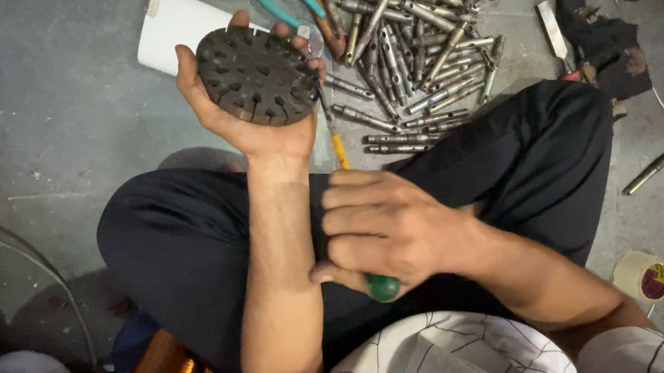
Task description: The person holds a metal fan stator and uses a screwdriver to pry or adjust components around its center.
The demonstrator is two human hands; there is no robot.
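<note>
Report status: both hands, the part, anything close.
Left hand grips dark round slotted metal disc. Right hand clasps green-handled screwdriver. Pile of metal rods beside disc.

The slotted disc [258,76] is a dark, round, thick piece, its flat face turned up toward the camera and marked with radial slots cut in from the rim and small round holes. It is held up above the grey floor, cupped from below and from the left, tilted slightly. The screwdriver [350,201] has a green rounded handle end that pokes out near the person's lap, a yellow section above the closed fist, and a thin metal shaft that runs up to the disc's right edge, where its tip meets the rim.
</note>
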